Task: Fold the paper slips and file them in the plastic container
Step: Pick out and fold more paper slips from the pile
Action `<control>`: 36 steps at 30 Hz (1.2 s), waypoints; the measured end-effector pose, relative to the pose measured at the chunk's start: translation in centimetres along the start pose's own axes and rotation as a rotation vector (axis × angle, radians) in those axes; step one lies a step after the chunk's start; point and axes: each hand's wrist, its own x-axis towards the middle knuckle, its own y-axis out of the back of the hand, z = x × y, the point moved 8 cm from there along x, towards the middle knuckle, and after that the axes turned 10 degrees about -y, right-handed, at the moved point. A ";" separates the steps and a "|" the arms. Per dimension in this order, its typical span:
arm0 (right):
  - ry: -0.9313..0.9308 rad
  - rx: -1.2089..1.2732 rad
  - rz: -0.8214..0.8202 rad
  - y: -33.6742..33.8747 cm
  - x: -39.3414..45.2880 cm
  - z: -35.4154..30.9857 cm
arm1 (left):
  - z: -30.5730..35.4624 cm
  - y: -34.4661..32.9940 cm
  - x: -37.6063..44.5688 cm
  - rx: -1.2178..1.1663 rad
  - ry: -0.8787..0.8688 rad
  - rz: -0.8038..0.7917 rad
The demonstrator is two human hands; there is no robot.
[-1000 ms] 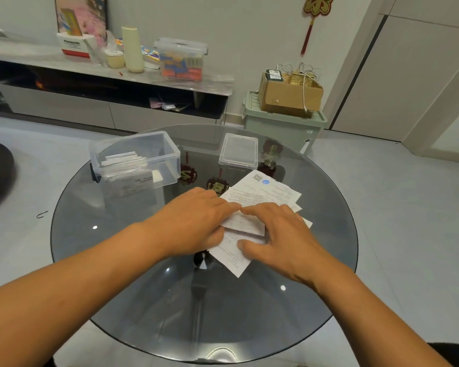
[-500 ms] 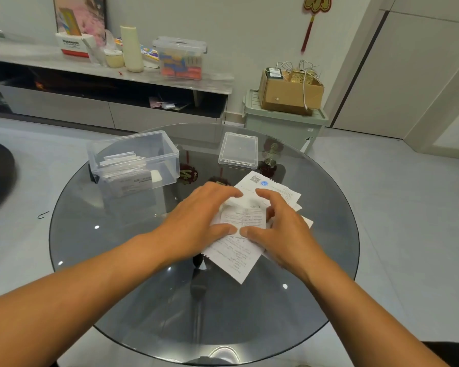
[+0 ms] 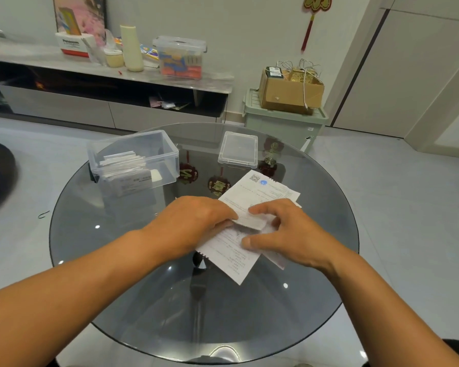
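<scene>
A folded white paper slip (image 3: 252, 221) is held just above a pile of flat printed slips (image 3: 260, 190) in the middle of the round glass table (image 3: 133, 300). My left hand (image 3: 194, 223) pinches the slip's left end. My right hand (image 3: 289, 231) grips its right end with curled fingers, thumb resting on the pile below. The clear plastic container (image 3: 133, 157) stands at the table's back left, with several folded slips standing inside it.
The container's clear lid (image 3: 238, 149) lies at the back of the table. Beyond the table stand a low TV cabinet (image 3: 112, 83) with boxes and a bottle, and a green storage bin (image 3: 284, 123) bearing a cardboard box.
Both hands pressed flat on the pile a second ago. They have since folded the top slip over into a smaller packet and lifted it slightly.
</scene>
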 end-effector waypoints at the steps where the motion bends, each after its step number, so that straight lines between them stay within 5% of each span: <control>1: 0.042 -0.006 0.027 0.0 -0.2 -0.4 | -0.6 0.3 -0.2 -0.120 0.111 0.056; 3: 0.113 0.120 0.071 0.3 -0.2 -1.1 | -2.1 0.4 -0.5 -0.339 0.293 0.154; 7: 0.099 0.511 -0.029 0.2 -0.4 -1.9 | -2.5 1.1 -0.2 -0.390 0.308 0.161; 14: 0.020 0.540 -0.057 -1.0 -0.4 -2.2 | -1.8 1.0 -1.1 -0.870 0.457 0.310; 21: 0.092 0.564 0.101 -0.1 -1.3 -3.4 | -1.6 0.3 -1.7 -1.177 0.647 0.212; 29: 0.166 0.507 0.022 -1.9 -0.9 -4.3 | -4.1 0.9 -4.1 -0.934 0.888 0.347; 36: 0.103 0.029 0.003 -0.3 -0.5 -1.5 | -10.5 4.2 -9.4 -0.236 0.933 0.255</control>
